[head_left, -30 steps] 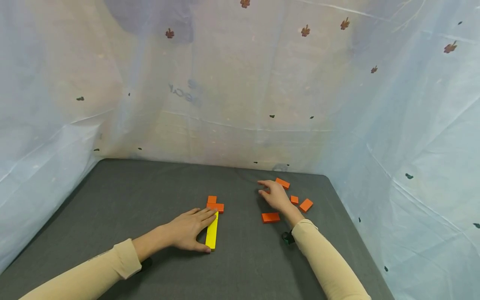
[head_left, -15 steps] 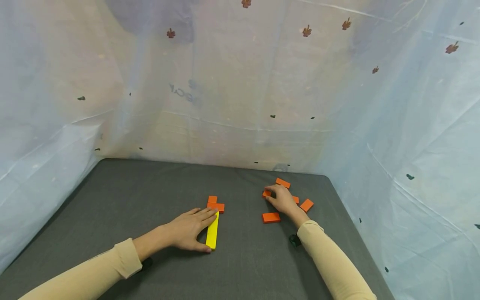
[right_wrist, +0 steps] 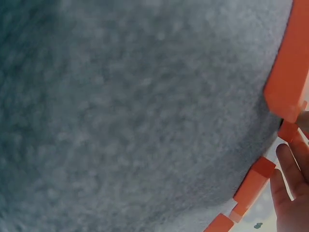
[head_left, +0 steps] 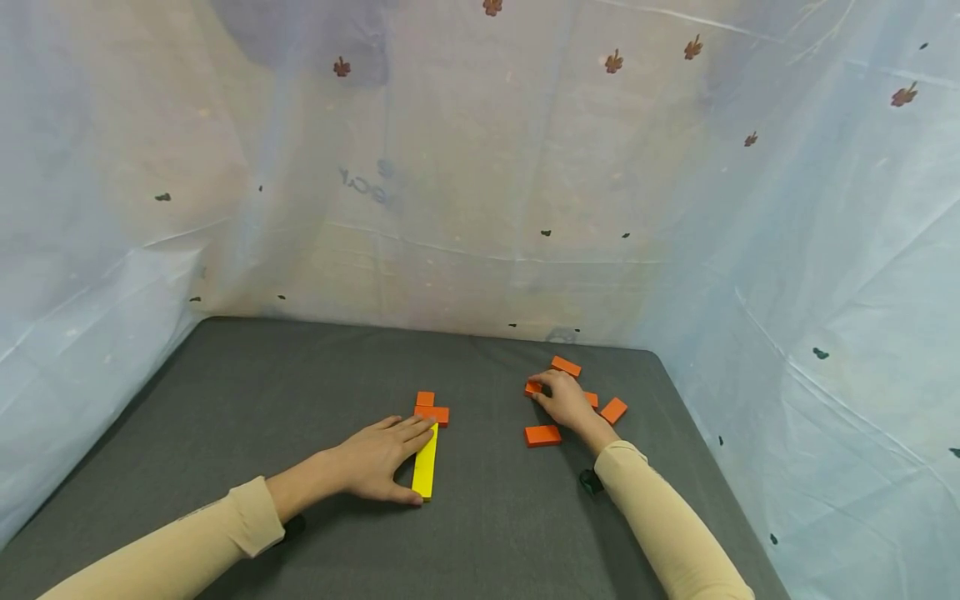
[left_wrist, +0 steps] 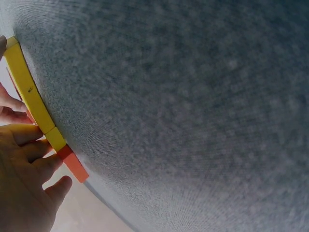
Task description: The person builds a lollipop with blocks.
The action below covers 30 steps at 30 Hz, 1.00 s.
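Observation:
My left hand (head_left: 375,463) lies with extended fingers along a long yellow block (head_left: 424,467). Its thumb is at the near end, and the fingertips reach the far end, beside an orange block (head_left: 438,415). A small orange block (head_left: 425,398) sits just beyond that one. In the left wrist view, a short yellow piece (left_wrist: 55,138) shows between the long yellow block and an orange block (left_wrist: 72,164). On the right, my right hand (head_left: 566,402) pinches a small orange block (head_left: 532,388) between thumb and fingers; the block appears to be at table level.
Around my right hand lie loose orange blocks: one behind (head_left: 566,366), a partly hidden one (head_left: 592,400), one farther right (head_left: 614,410) and one nearer (head_left: 542,436). The dark grey table (head_left: 300,367) ends at pale hanging sheets (head_left: 450,208) at its back and sides.
My right hand has shifted right and its thumb and fingers have come together on the small orange block. Over the last half second it stays put. My left hand has not moved.

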Motion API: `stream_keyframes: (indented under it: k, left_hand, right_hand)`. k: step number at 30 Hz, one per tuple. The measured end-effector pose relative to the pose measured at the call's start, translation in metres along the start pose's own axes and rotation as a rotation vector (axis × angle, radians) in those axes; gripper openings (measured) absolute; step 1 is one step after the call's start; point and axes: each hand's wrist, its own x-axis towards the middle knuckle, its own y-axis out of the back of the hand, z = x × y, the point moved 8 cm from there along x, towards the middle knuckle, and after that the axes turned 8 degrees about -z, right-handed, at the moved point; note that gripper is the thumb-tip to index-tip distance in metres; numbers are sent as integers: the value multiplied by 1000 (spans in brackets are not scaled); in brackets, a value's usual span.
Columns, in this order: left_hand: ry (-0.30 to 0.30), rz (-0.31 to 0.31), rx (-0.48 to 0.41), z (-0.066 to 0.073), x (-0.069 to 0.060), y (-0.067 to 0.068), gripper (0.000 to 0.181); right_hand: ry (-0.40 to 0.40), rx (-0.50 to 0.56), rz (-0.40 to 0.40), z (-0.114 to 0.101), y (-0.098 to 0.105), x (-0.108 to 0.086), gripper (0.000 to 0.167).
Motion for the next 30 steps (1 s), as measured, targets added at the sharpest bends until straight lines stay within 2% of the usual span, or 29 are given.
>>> stream_keyframes:
  k: [7, 13, 30]
  left_hand:
    - [4, -8, -6, -1, 1, -1, 106]
    - [6, -12, 0, -1, 2, -2, 106]
    - [24, -16, -2, -1, 2, -1, 108]
  right_hand:
    - [36, 32, 20, -18, 2, 1, 36]
    - [119, 72, 28, -45, 2, 7, 35]
    - [264, 65, -3, -116, -20, 24, 32]
